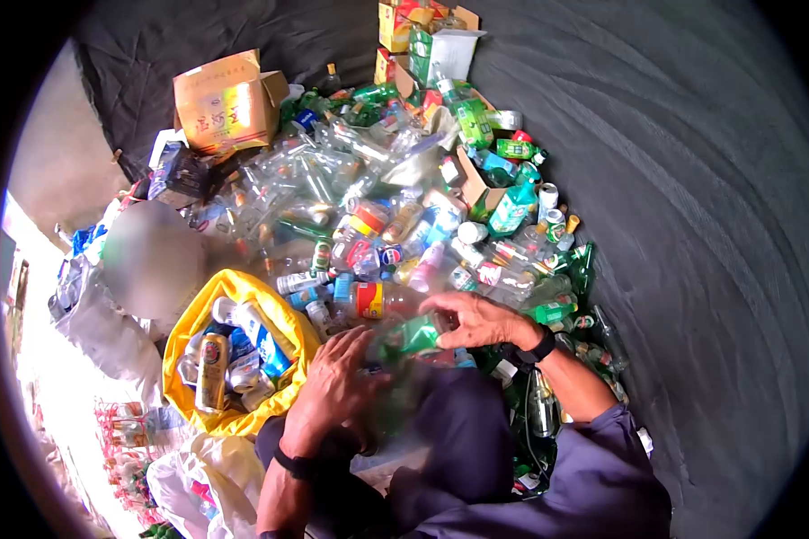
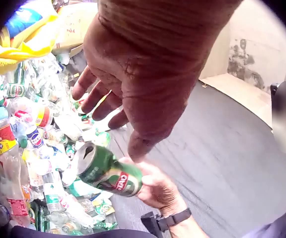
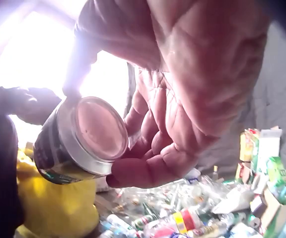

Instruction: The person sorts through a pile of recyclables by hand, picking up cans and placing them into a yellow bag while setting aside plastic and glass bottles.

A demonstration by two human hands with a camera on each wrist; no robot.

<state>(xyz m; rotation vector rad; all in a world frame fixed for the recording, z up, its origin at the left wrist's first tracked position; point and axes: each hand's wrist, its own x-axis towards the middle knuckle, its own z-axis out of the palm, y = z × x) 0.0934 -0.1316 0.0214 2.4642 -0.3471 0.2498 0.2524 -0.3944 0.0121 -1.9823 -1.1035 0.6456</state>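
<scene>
A green drink can (image 1: 420,333) is held out in front of my knees, gripped near its base by the thumb and fingers of my right hand (image 1: 481,322). In the left wrist view the can (image 2: 108,173) lies tilted, its opened top facing left. The right wrist view shows its silver bottom (image 3: 102,128) between thumb and fingertips. My left hand (image 1: 337,382) hovers just left of the can with fingers loosely extended, holding nothing; its thumb tip comes close to the can in the left wrist view. A blurred greenish shape (image 1: 391,400) appears below the left hand.
A yellow sack (image 1: 178,382) of cans stands at my left, with a white bag (image 1: 216,467) nearer me. Ahead spreads a heap of bottles (image 1: 319,166) and cans. Cardboard boxes (image 1: 229,99) stand at the back. Dark sheeting (image 1: 692,225) covers the right side.
</scene>
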